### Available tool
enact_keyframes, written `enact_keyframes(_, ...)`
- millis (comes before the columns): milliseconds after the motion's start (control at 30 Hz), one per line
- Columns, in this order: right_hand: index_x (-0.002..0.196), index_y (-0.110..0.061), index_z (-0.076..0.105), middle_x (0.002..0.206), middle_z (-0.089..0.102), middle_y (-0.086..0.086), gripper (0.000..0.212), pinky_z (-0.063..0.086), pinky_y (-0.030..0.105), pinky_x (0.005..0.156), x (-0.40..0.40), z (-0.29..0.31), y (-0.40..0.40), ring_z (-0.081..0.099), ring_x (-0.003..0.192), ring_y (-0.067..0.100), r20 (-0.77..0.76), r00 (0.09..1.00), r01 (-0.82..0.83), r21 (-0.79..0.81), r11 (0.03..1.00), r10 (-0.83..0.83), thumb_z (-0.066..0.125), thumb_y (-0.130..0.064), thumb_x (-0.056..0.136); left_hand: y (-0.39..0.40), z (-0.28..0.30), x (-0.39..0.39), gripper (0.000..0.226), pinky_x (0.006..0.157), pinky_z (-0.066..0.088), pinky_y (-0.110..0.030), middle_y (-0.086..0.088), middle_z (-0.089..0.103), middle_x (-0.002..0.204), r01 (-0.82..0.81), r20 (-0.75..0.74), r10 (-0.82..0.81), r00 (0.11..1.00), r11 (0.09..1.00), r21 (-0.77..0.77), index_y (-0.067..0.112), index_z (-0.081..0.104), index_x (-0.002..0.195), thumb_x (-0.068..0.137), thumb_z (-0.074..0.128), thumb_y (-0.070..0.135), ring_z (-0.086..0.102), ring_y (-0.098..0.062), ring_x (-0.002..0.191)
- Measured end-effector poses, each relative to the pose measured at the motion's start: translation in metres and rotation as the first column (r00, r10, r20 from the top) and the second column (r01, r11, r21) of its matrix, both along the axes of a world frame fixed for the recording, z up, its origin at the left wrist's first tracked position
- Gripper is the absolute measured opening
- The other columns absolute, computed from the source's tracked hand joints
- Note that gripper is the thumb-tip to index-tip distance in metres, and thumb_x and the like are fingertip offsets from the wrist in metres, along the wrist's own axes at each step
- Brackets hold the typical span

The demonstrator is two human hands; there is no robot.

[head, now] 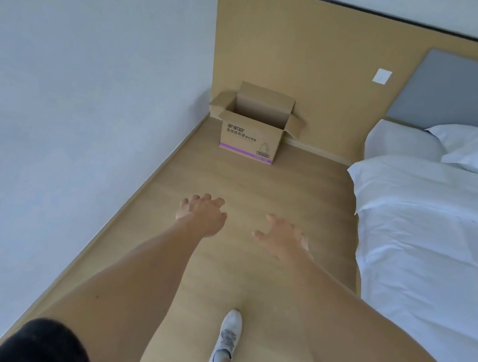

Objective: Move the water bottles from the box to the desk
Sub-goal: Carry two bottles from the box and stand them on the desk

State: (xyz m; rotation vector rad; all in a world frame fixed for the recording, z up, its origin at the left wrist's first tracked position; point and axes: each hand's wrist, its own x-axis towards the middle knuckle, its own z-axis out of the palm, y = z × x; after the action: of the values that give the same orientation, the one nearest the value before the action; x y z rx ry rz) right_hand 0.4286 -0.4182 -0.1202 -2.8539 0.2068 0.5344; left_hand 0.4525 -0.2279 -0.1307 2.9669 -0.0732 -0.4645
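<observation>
A brown cardboard box (251, 134) with printed text and a purple stripe stands on the wooden floor in the far corner, its flaps open upward. Its inside is hidden from here, and no water bottle or desk is in view. My left hand (201, 213) and my right hand (281, 236) are stretched out in front of me above the floor, well short of the box. Both hold nothing and their fingers are loosely spread.
A white wall (74, 94) runs along the left. A bed (440, 235) with white sheets and pillows fills the right side. A strip of wooden floor (261, 190) between them leads to the box. My foot in a white shoe (227, 337) is on the floor below.
</observation>
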Motion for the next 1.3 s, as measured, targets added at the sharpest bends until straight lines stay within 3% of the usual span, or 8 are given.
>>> enact_keyframes(467,0.154,-0.034,0.030,0.153,0.044,0.001,0.066,0.030,0.038,0.112,0.288,0.008,0.019,0.037,0.142,0.023,-0.018,0.995,-0.094,0.055,0.994,0.096,0.047,-0.057,0.095,0.020,0.013,0.269,0.048,0.112,0.029,-0.043,-0.003,0.043,0.150,-0.102,0.014,0.102,0.995,0.995,0.005,0.030,0.038,0.151,0.104,0.032,0.041,0.037,-0.027,0.139)
enact_keyframes(700,0.153,-0.030,0.033,0.154,0.041,0.004,0.063,0.030,0.041,0.112,0.391,0.005,0.018,0.036,0.143,0.026,-0.036,0.993,-0.112,0.055,0.992,0.114,0.047,-0.055,0.097,0.016,0.002,0.376,0.049,0.114,0.029,-0.044,-0.003,0.042,0.151,-0.113,-0.021,0.113,0.993,0.994,-0.011,0.033,0.036,0.152,0.104,0.034,0.042,0.038,-0.028,0.139)
enact_keyframes(900,0.156,-0.033,0.029,0.158,0.036,0.002,0.069,0.028,0.044,0.115,0.482,-0.011,0.009,0.033,0.145,0.026,-0.036,0.999,-0.019,0.050,0.999,0.021,0.048,-0.058,0.094,0.009,-0.019,0.484,0.046,0.110,0.033,-0.044,-0.005,0.047,0.146,-0.042,-0.020,0.042,0.999,0.999,-0.013,0.029,0.042,0.147,0.103,0.034,0.039,0.042,-0.029,0.134)
enact_keyframes(1100,0.152,-0.029,0.034,0.146,0.048,0.006,0.064,0.034,0.043,0.109,0.589,-0.007,0.011,0.044,0.135,0.029,-0.018,0.997,0.079,-0.008,0.997,-0.079,0.048,-0.056,0.095,0.007,-0.024,0.612,0.043,0.103,0.039,-0.045,-0.007,0.052,0.137,0.106,0.012,-0.106,0.994,0.993,-0.053,0.025,0.045,0.141,0.100,0.035,0.031,0.048,-0.031,0.124)
enact_keyframes(1300,0.149,-0.030,0.038,0.140,0.052,0.005,0.060,0.038,0.043,0.104,0.693,0.001,0.031,0.048,0.129,0.031,-0.004,0.987,0.162,0.042,0.986,-0.162,0.047,-0.055,0.095,0.025,-0.014,0.732,0.040,0.103,0.042,-0.046,-0.011,0.054,0.131,0.177,0.026,-0.176,0.984,0.982,-0.068,0.018,0.048,0.137,0.103,0.034,0.031,0.050,-0.031,0.120)
